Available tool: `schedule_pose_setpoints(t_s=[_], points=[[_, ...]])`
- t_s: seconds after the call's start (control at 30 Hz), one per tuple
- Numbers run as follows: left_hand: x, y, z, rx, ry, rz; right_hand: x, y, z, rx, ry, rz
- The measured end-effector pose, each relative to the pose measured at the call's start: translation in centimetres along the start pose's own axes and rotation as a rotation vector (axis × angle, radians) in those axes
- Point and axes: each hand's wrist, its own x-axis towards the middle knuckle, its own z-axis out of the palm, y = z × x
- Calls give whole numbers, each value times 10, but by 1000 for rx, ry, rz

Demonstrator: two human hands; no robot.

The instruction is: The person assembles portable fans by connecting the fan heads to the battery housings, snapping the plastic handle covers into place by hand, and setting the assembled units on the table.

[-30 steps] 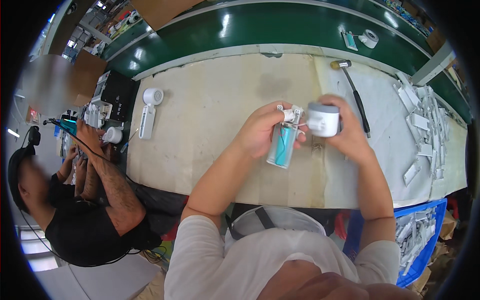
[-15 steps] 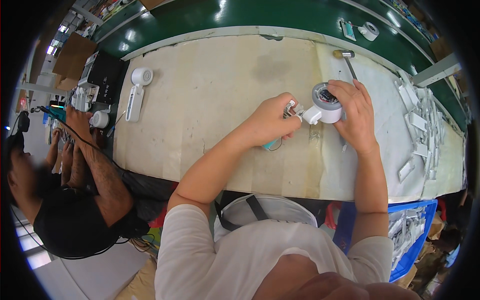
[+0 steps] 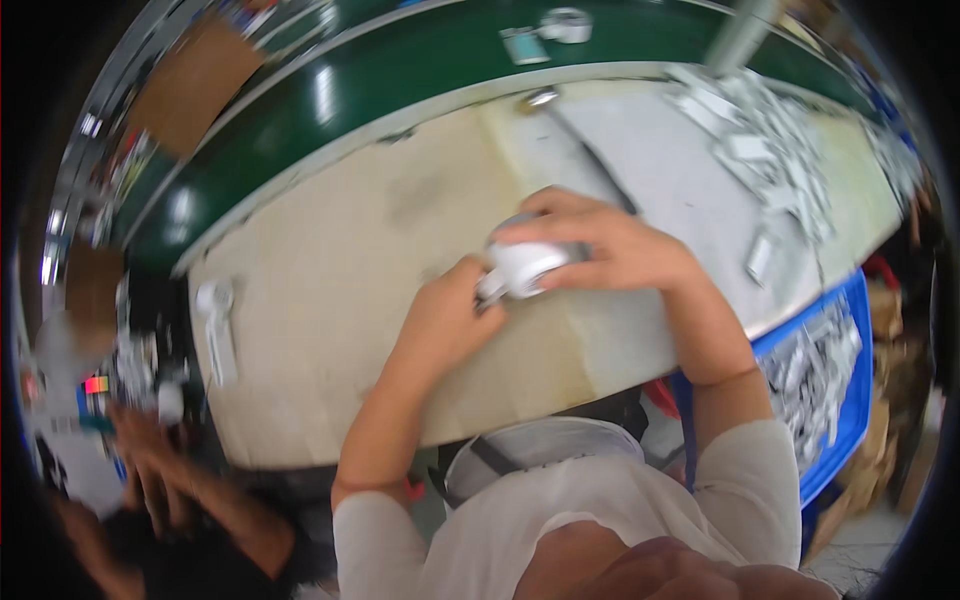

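Observation:
Over the middle of the table, I hold a white handheld device with a round, drum-shaped head (image 3: 528,268) in both hands. My left hand (image 3: 450,310) is closed around the narrow neck end, hiding most of what it grips. My right hand (image 3: 605,245) wraps the round head, thumb below and fingers over the top, covering much of its grey rim. The picture is blurred, so fine parts at the neck cannot be made out. A similar white device (image 3: 218,335) with a round head and long handle lies on the table's left side.
A hammer (image 3: 540,100) lies at the far side, its dark handle toward my right hand. White plastic parts (image 3: 760,150) are heaped at right. A blue crate (image 3: 850,420) with similar parts stands below. Beyond runs a green conveyor (image 3: 400,75). A co-worker's hands (image 3: 145,435) are at left.
The view has turned, so the table appears rotated. The device's head has tipped, and its open inner face no longer shows. My right hand has moved further over it. Both hands keep hold.

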Motion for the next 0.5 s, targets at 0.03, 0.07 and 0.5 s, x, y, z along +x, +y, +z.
schedule_pose_setpoints(t_s=[0.03, 0.07, 0.5], points=[[-2, 3, 3, 37, 13, -2, -2, 1, -1, -3, -20, -14], [-4, 5, 5, 41, -19, 45, -7, 1, 0, -26, 27, 9], [4, -8, 9, -1033, -27, -34, -56, -7, -39, -256, 344, 424]])
